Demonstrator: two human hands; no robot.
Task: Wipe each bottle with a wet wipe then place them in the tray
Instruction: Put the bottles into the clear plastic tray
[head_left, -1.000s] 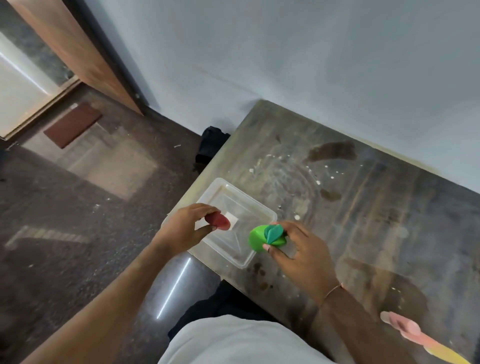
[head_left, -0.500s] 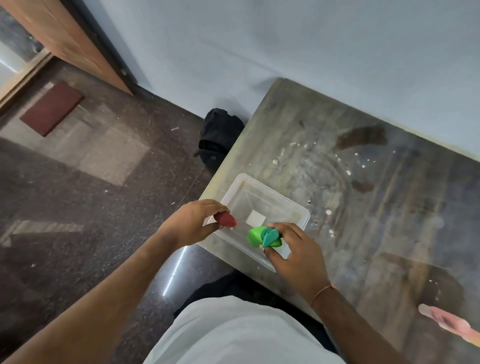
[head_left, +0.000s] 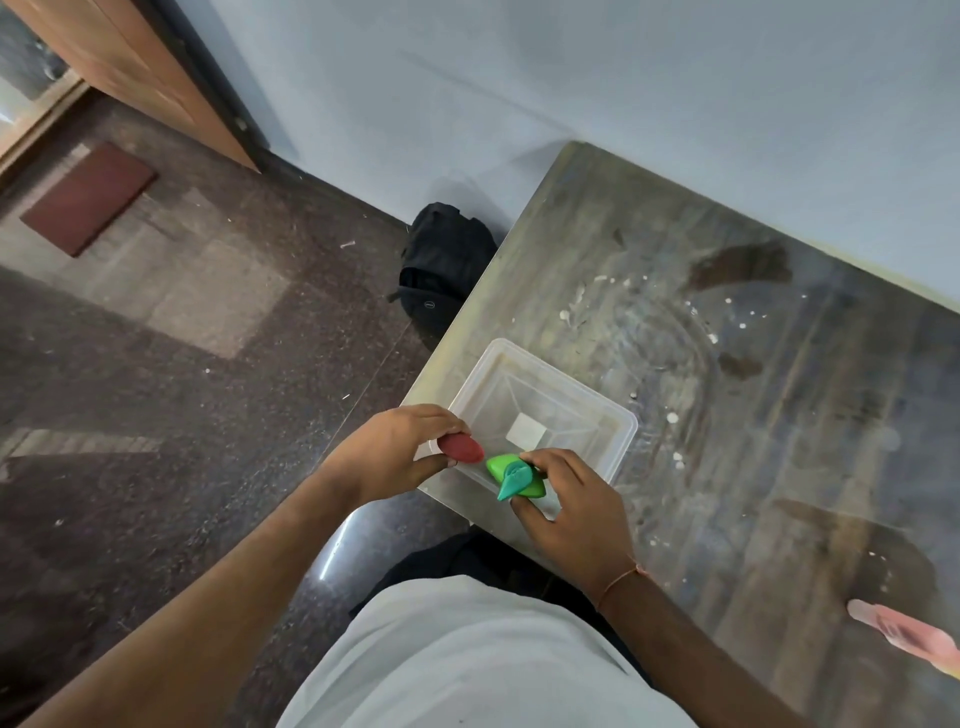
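The pink object (head_left: 906, 636) on the surface (head_left: 753, 415) is blurred and cut by the right edge; the black backpack (head_left: 441, 260) is partly hidden behind the surface.

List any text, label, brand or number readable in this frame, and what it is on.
None can be read.
Backpack: a small pale logo mark low on its front, too small to read.
Tray: a plain white square at its bottom, no print visible.
Red piece in the left hand and green piece in the right hand: no markings visible.
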